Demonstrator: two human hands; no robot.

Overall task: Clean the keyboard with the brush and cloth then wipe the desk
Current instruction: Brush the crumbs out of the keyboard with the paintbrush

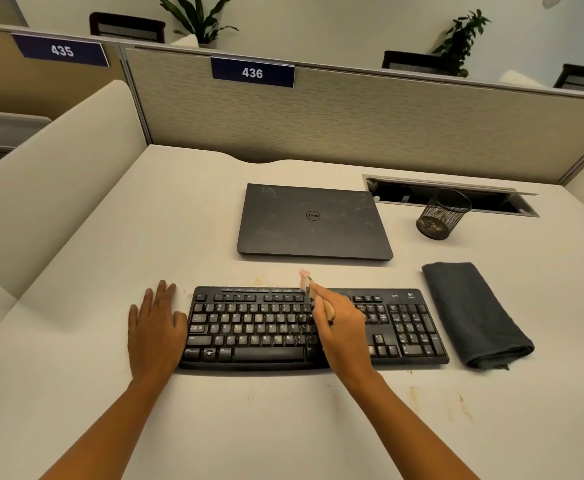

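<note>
A black, dusty keyboard [262, 327] lies on the cream desk [110, 271] in front of me. My right hand [344, 327] hovers over the keyboard's middle and grips a small wooden-handled brush [313, 292]; its pale bristles point away from me, above the top key row, and look blurred. My left hand [155, 327] lies flat on the desk, fingers straight, its thumb side against the keyboard's left end. A folded dark grey cloth [474, 313] rests on the desk just right of the keyboard.
A shut black laptop [313, 221] lies behind the keyboard. A black mesh pen cup [442, 214] stands to its right, in front of an open cable tray [522, 206]. Partition walls close the desk at the back and left. Brown stains mark the near desk surface.
</note>
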